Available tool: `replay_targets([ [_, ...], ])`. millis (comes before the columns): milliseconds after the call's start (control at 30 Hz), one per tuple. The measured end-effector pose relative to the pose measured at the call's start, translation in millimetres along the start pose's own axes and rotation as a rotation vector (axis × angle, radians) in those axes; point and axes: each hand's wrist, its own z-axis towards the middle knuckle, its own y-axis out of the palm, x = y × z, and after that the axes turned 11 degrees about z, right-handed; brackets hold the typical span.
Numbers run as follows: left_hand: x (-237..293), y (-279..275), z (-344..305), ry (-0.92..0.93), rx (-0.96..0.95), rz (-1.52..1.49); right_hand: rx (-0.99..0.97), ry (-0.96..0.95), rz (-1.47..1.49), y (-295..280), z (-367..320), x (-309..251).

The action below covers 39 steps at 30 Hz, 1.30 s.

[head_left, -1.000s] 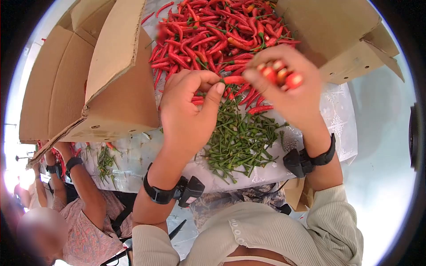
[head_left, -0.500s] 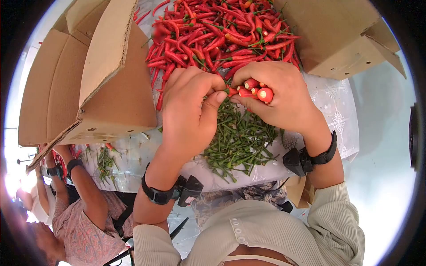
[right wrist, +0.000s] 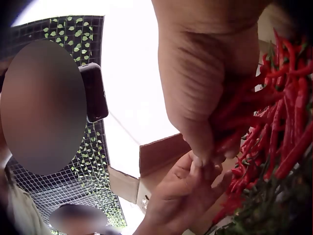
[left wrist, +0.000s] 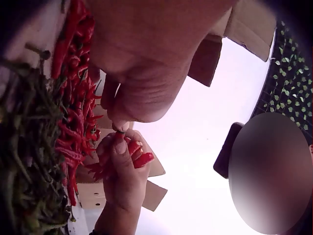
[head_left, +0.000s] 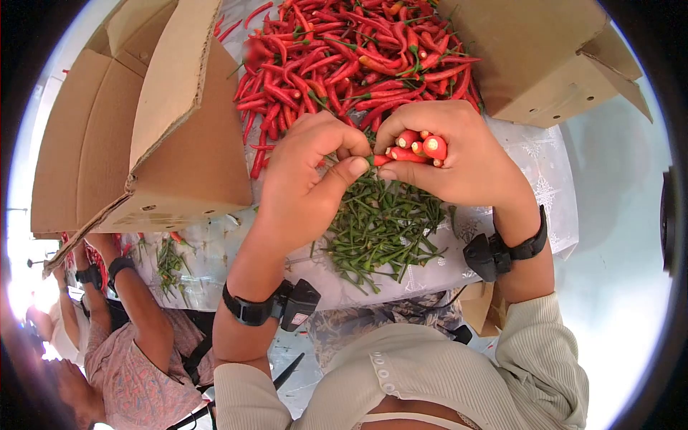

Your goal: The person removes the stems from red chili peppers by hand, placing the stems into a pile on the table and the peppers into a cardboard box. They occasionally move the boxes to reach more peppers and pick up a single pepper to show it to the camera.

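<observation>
In the head view my right hand [head_left: 466,154] grips several red chili peppers [head_left: 434,147] with their cut-looking pale ends facing me. One more chili [head_left: 381,160] sticks out between its thumb and index finger, toward the left. My left hand [head_left: 304,179] pinches the green stem end of that chili between thumb and index finger. Below both hands lies a heap of green stems [head_left: 387,233]. Beyond them spreads a big pile of red chilies [head_left: 344,61], many with green stems on. The left wrist view shows the right hand [left wrist: 124,171] meeting the left fingertips at the chili.
An open cardboard box [head_left: 190,143] stands at the left, another cardboard box [head_left: 530,64] at the back right. A patterned white cloth [head_left: 541,179] covers the table. At the lower left another person [head_left: 143,351] sits near a small bunch of green stems [head_left: 170,265].
My right hand came left and down from over the pile, bringing its chilies to my left hand. Over the last half second both hands have shifted only slightly, still meeting at one chili.
</observation>
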Motion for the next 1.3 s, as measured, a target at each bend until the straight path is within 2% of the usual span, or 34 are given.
replay_targets([
  [267,1,0,-1,-0.029,-0.067,-0.219,-0.061,0.066,0.22,-7,-2,-1],
  [367,3,0,-3,-0.125,-0.026,-0.388,-0.015,0.136,0.211,-17,-2,-3],
  [467,5,-7,-1,-0.088,-0.096,-0.187,0.134,0.204,0.193,-31,-4,-1],
  [500,5,-6,-1,-0.064,-0.125,-0.158,0.107,0.272,0.189,-35,-5,-2],
  [600,5,-2,-1,-0.007,-0.175,-0.064,-0.126,0.371,-0.096,-42,-8,6],
  [633,5,-1,-1,0.002,-0.169,-0.029,-0.181,0.351,-0.156,-40,-8,10],
  [733,5,1,-2,-0.078,-0.088,-0.053,-0.225,0.258,-0.343,-28,-8,9],
  [833,-3,2,-3,-0.124,-0.031,-0.094,-0.271,0.263,-0.502,-4,-7,14],
  [933,-4,3,-3,-0.176,0.001,-0.127,-0.185,0.227,-0.429,-5,-7,10],
  [1033,3,10,-2,-0.181,0.133,-0.249,0.081,0.206,-0.138,-9,-2,7],
  [1067,5,11,-1,-0.17,0.193,-0.303,0.087,0.256,-0.053,-11,-1,3],
  [1133,5,9,0,-0.103,0.212,-0.186,0.094,0.355,0.12,-12,1,-6],
  [1167,5,7,0,-0.071,0.221,-0.127,0.077,0.354,0.168,-9,2,-4],
  [1267,3,5,-1,-0.046,0.199,-0.057,0.126,0.165,0.189,4,2,3],
  [1300,4,4,-1,-0.04,0.221,-0.01,0.136,0.194,0.202,6,2,2],
])
